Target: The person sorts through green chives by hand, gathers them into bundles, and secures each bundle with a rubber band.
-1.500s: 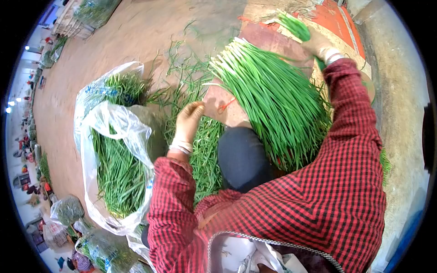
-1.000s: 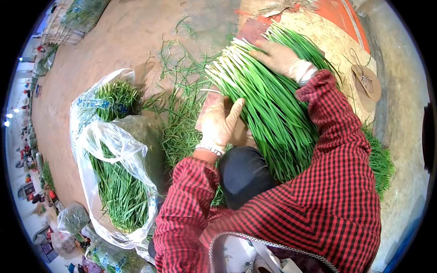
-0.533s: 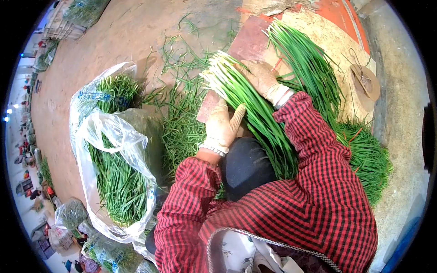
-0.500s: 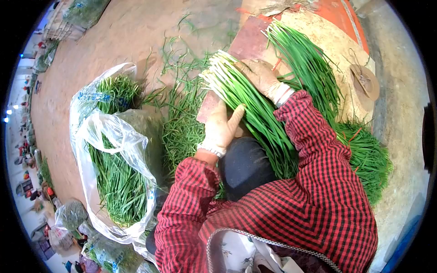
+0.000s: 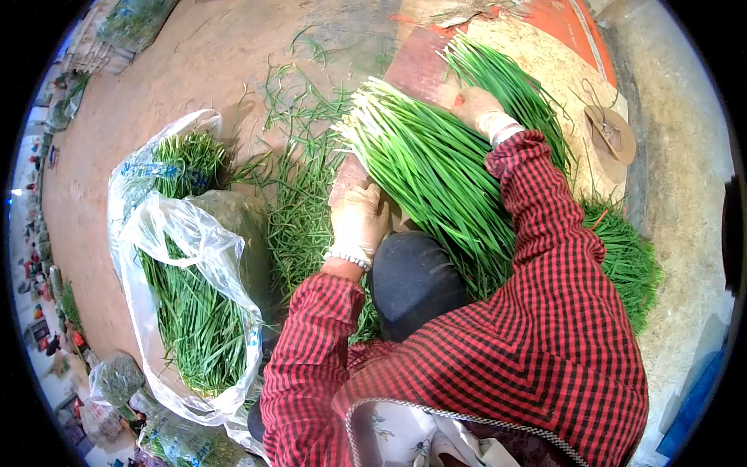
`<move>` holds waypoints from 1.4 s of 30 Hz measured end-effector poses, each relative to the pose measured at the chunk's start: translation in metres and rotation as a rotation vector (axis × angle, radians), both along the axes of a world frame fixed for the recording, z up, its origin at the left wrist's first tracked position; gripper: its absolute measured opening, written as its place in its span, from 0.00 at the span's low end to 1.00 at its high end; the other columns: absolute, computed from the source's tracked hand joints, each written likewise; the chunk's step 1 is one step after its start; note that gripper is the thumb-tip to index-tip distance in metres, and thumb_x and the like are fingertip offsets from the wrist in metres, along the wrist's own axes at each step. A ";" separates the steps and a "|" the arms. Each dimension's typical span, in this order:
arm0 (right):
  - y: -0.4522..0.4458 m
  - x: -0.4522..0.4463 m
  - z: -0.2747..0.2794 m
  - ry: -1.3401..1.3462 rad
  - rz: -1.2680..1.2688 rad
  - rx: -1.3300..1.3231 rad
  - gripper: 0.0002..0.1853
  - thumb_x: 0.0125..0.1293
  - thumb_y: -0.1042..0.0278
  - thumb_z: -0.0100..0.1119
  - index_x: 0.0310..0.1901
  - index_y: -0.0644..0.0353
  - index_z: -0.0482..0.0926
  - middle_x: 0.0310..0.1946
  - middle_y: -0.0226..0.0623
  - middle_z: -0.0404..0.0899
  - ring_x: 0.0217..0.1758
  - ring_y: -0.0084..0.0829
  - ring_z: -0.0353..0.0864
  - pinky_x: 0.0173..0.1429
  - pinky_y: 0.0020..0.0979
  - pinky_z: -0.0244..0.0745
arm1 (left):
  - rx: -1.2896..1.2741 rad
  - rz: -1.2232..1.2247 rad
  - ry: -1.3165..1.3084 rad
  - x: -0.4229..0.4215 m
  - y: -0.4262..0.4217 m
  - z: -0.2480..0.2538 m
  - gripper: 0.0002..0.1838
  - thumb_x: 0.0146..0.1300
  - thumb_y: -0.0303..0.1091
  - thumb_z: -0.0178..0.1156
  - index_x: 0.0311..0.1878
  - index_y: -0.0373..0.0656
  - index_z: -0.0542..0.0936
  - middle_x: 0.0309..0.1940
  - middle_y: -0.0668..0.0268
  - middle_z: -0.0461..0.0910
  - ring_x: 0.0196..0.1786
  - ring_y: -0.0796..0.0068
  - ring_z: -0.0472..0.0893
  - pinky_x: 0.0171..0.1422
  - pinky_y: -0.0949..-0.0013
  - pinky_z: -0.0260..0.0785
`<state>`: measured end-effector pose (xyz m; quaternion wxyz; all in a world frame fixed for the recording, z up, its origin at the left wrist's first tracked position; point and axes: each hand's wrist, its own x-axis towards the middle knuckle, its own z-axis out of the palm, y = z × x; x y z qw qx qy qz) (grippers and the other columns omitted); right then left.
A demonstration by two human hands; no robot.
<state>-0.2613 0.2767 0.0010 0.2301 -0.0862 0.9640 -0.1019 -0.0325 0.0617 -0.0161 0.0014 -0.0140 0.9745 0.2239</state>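
Observation:
A loose bunch of garlic chives (image 5: 436, 163), pale stems toward the upper left, lies spread over a reddish board (image 5: 420, 66) and against my dark-clad knee (image 5: 416, 276). My left hand (image 5: 359, 222), in a pale glove, is beside the stem side at the board's edge, fingers curled; what they hold, if anything, is hidden. Across the bunch, my gloved right hand (image 5: 478, 110) is closed, with a bit of red tie (image 5: 459, 100) at its fingertips. Another chive bundle (image 5: 510, 82) lies just beyond that hand.
Left of me stands a clear plastic bag (image 5: 206, 257) packed with chives. Loose trimmings (image 5: 307, 206) litter the floor between bag and board. On the right are a tied chive bundle (image 5: 622, 257) and a round tan disc (image 5: 611, 134).
The chives have spread wider across the board. My right hand has left the stems and moved right to the red tie. My left hand has drawn down and curled its fingers.

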 end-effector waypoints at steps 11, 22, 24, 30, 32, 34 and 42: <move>-0.015 0.023 -0.030 0.062 -0.118 -0.741 0.16 0.62 0.70 0.63 0.51 0.63 0.81 0.43 0.39 0.85 0.48 0.26 0.83 0.54 0.26 0.74 | 1.457 0.357 -0.415 0.017 -0.035 0.005 0.07 0.67 0.26 0.55 0.44 0.36 0.80 0.26 0.64 0.82 0.26 0.76 0.80 0.31 0.75 0.73; -0.010 0.016 -0.013 -0.240 -0.162 -1.029 0.10 0.63 0.61 0.64 0.40 0.58 0.87 0.38 0.31 0.85 0.41 0.25 0.80 0.52 0.26 0.72 | 1.502 0.139 -0.468 0.004 -0.017 0.047 0.13 0.71 0.27 0.55 0.55 0.32 0.77 0.43 0.58 0.84 0.44 0.71 0.84 0.51 0.71 0.78; -0.013 0.015 0.019 -0.304 -0.087 -0.873 0.09 0.66 0.68 0.62 0.40 0.64 0.85 0.34 0.28 0.84 0.39 0.18 0.79 0.46 0.21 0.73 | 1.426 0.119 -0.446 0.000 -0.013 0.041 0.11 0.70 0.26 0.56 0.52 0.32 0.77 0.41 0.59 0.85 0.41 0.73 0.85 0.45 0.74 0.79; -0.044 0.080 0.056 0.450 0.361 -0.238 0.11 0.61 0.60 0.56 0.36 0.53 0.85 0.35 0.42 0.84 0.42 0.46 0.82 0.48 0.42 0.77 | 1.322 0.121 -0.298 0.005 0.006 0.049 0.03 0.69 0.26 0.56 0.40 0.39 0.78 0.30 0.70 0.81 0.31 0.83 0.80 0.34 0.78 0.76; -0.064 0.112 0.035 0.376 0.232 -0.035 0.11 0.63 0.59 0.55 0.36 0.53 0.83 0.37 0.41 0.83 0.41 0.46 0.82 0.45 0.44 0.77 | 1.280 0.091 -0.242 0.013 0.012 0.050 0.06 0.71 0.27 0.55 0.39 0.37 0.79 0.31 0.67 0.83 0.32 0.78 0.82 0.38 0.75 0.76; -0.067 0.127 0.000 0.626 0.140 -0.403 0.12 0.68 0.56 0.53 0.41 0.54 0.80 0.39 0.38 0.81 0.42 0.45 0.81 0.42 0.42 0.76 | 1.135 0.064 -0.162 0.019 0.015 0.051 0.05 0.69 0.28 0.57 0.38 0.38 0.79 0.28 0.67 0.83 0.30 0.78 0.82 0.37 0.74 0.75; -0.057 0.136 0.005 0.555 0.260 -0.580 0.11 0.63 0.65 0.56 0.46 0.52 0.80 0.40 0.40 0.83 0.40 0.44 0.82 0.42 0.41 0.76 | 0.921 0.164 -0.219 -0.009 0.023 0.058 0.08 0.65 0.32 0.60 0.36 0.37 0.81 0.22 0.64 0.82 0.24 0.78 0.80 0.30 0.74 0.73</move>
